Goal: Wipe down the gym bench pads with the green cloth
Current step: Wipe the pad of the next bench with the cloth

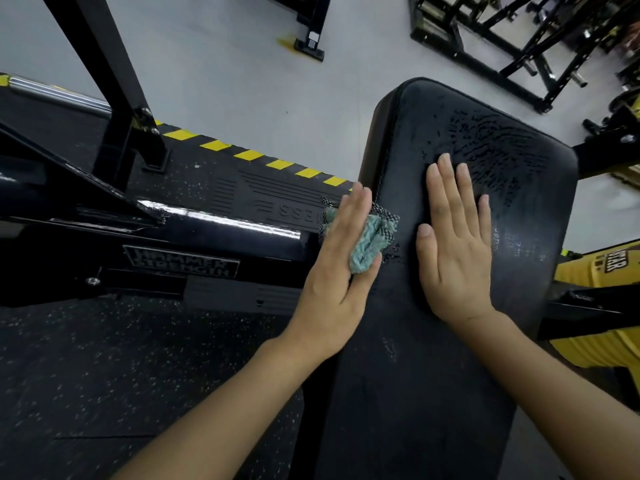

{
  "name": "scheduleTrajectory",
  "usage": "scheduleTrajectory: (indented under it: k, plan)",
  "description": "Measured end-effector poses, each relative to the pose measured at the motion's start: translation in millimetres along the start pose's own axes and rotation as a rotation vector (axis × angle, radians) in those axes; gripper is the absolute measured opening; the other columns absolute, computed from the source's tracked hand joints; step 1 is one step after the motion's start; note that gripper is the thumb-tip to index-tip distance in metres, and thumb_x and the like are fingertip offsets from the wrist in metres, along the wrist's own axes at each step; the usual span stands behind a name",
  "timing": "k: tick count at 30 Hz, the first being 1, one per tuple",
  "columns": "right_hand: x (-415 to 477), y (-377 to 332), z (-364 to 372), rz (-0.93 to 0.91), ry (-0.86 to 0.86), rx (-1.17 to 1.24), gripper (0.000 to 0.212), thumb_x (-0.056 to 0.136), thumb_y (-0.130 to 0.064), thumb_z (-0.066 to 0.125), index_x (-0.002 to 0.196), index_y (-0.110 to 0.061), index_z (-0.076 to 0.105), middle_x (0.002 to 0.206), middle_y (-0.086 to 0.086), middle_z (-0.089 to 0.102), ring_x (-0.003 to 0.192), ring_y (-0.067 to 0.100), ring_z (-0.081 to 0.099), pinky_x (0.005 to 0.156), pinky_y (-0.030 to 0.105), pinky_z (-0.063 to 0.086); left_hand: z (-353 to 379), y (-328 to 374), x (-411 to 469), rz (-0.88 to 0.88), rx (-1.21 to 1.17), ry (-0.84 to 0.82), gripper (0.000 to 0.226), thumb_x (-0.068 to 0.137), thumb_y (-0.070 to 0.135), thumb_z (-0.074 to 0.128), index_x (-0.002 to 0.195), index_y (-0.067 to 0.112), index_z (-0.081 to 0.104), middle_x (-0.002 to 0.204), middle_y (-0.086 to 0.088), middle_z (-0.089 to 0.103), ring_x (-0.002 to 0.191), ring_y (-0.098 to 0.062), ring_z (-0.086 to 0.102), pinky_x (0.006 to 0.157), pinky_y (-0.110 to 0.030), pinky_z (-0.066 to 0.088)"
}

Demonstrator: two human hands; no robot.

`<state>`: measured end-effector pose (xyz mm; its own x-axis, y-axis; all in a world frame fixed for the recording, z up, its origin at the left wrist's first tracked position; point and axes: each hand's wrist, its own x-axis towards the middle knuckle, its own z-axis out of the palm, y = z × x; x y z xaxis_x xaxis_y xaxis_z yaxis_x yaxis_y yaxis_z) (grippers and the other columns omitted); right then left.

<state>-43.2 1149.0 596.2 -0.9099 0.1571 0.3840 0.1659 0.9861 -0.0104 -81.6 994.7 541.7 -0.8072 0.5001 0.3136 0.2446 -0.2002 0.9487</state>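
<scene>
A long black bench pad (415, 358) runs from the bottom centre up to the upper right, with wet streaks near its far end. My left hand (341, 258) presses the bunched green cloth (367, 242) against the pad's left side edge, fingers straight and pointing away from me. The cloth has a checked black-and-white border that peeks out beyond my fingers. My right hand (453, 237) lies flat on top of the pad, palm down, fingers apart, holding nothing.
A black machine frame (180, 230) with a nameplate stands left of the pad on speckled rubber flooring edged with a yellow-and-black hazard stripe (249, 155). Grey floor lies beyond. Black racks (519, 39) stand at the top right, and yellow parts (602, 271) sit at the right edge.
</scene>
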Motion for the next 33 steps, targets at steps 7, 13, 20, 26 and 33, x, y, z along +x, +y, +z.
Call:
scheduleTrajectory:
  k: [7,13,20,26,33]
  plan:
    - [-41.4,-16.3,5.8,0.06,-0.013,0.011,0.058,0.101,-0.032,0.022,0.155,-0.017,0.008,0.163,-0.003,0.008,0.152,0.017,0.004,0.122,0.045,0.004,4.7,5.0,9.4,0.003,0.037,0.018,0.06,0.102,0.022,0.039,0.156,0.014,0.014,0.166,0.003,0.01,0.154,-0.011,0.005,0.126,-0.035,0.01]
    - [-47.8,-18.7,8.9,0.068,0.005,0.013,0.057,0.1,-0.033,0.022,0.155,-0.016,0.014,0.163,-0.002,0.011,0.151,0.018,0.007,0.122,0.046,0.006,1.1,12.7,50.0,0.026,0.084,0.025,0.059,0.104,0.023,0.039,0.156,0.007,0.017,0.166,-0.008,0.01,0.154,-0.016,0.004,0.126,-0.041,0.011]
    - [-47.7,-19.6,9.6,0.074,0.019,0.015,0.057,0.1,-0.034,0.022,0.154,-0.014,0.018,0.162,0.001,0.016,0.151,0.018,0.009,0.122,0.047,0.008,3.8,6.1,15.1,0.033,0.169,0.002,0.062,0.102,0.024,0.04,0.155,0.021,0.007,0.168,-0.003,0.002,0.154,-0.01,0.0,0.122,-0.057,0.014]
    - [-47.7,-18.9,9.8,0.069,0.02,0.006,0.058,0.1,-0.034,0.022,0.154,-0.015,0.018,0.162,0.001,0.017,0.151,0.018,0.01,0.121,0.047,0.009,4.1,6.2,-12.1,0.027,0.197,-0.006,0.064,0.103,0.026,0.044,0.156,0.018,0.01,0.167,0.001,0.005,0.154,-0.011,0.006,0.125,-0.034,0.014]
    - [-48.0,-18.4,10.1,0.061,0.022,0.005,0.058,0.1,-0.035,0.021,0.154,-0.015,0.018,0.162,-0.001,0.014,0.151,0.018,0.009,0.121,0.048,0.009,6.2,7.7,-45.5,-0.037,0.186,-0.012,0.065,0.102,0.025,0.043,0.158,0.016,0.011,0.167,0.008,0.003,0.154,-0.012,0.005,0.123,-0.025,0.012]
